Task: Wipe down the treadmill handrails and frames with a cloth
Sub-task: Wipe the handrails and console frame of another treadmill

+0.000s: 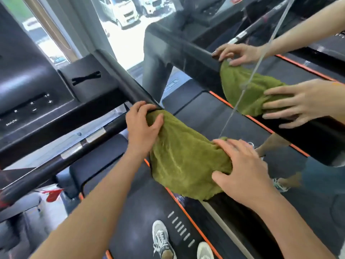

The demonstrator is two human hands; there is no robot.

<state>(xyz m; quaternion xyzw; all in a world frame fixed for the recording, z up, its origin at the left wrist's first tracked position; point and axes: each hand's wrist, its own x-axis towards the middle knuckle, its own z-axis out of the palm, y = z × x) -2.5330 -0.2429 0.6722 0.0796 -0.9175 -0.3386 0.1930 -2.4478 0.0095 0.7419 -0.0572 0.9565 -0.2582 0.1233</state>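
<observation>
While the olive-green terry cloth (183, 159) lies draped over the glossy black right-side treadmill handrail (229, 212), the step in hand looks like wiping that rail, near where it meets the slanted black frame bar (130, 85) by the console.

The left hand (143, 124) grips the cloth's upper end, thumb and fingers curled round the rail. The right hand (242, 165) clamps the lower end, with spread, bent fingers over the top and the thumb pressing into the near side. Both forearms reach forward and to the right.

The next move probably calls for sliding the wrapped cloth along the rail under even pressure, then shifting to the frame bar. The bunched folds could slip off the rounded surface.
</observation>
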